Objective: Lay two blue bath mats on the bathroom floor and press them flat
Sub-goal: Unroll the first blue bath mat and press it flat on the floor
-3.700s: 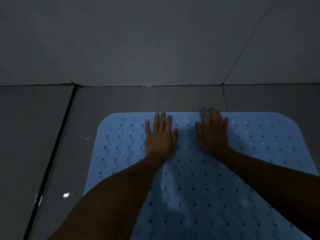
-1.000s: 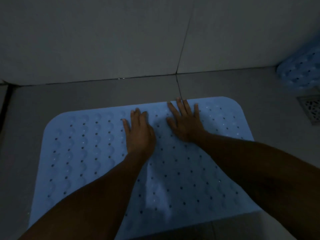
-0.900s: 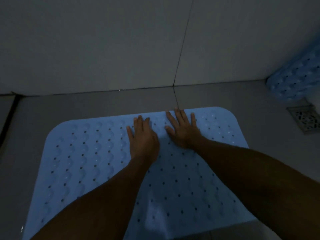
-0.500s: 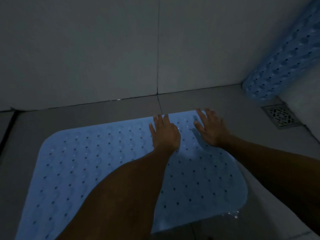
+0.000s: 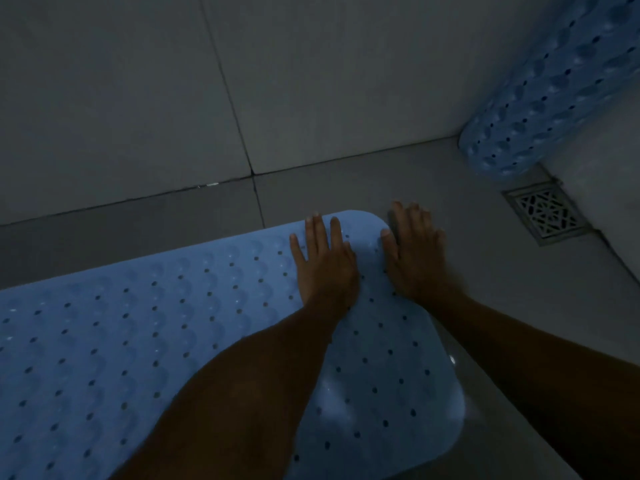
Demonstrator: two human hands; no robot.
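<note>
Dim, bluish light throughout. Across the left and centre, a light blue rubber bath mat (image 5: 145, 327) with rows of small round holes and a raised wavy pattern, spread on the grey tiled floor (image 5: 346, 181), its far right corner rounded and lying close to the base of the grey tiled wall (image 5: 138, 98). Left edge of the mat cut off by the frame.

On the mat near that far right corner, the left hand (image 5: 325, 261): palm down, fingers straight and lightly spread, pressed flat against the rubber, nothing gripped. Bare forearm running back toward the lower centre over the mat.

Just to the right, the right hand (image 5: 415, 251): also palm down with fingers straight and close together, thumb and heel of the palm on the mat's right edge, fingertips reaching past the rounded corner onto the bare tile. Nothing held.

Further right, well apart from the hands, a square metal floor drain grate (image 5: 547, 213) with a lattice pattern, set in the floor.

Far upper right, a second blue perforated bath mat (image 5: 554, 88), rolled or curled, leaning in the corner with its lower end just beyond the drain.
</note>
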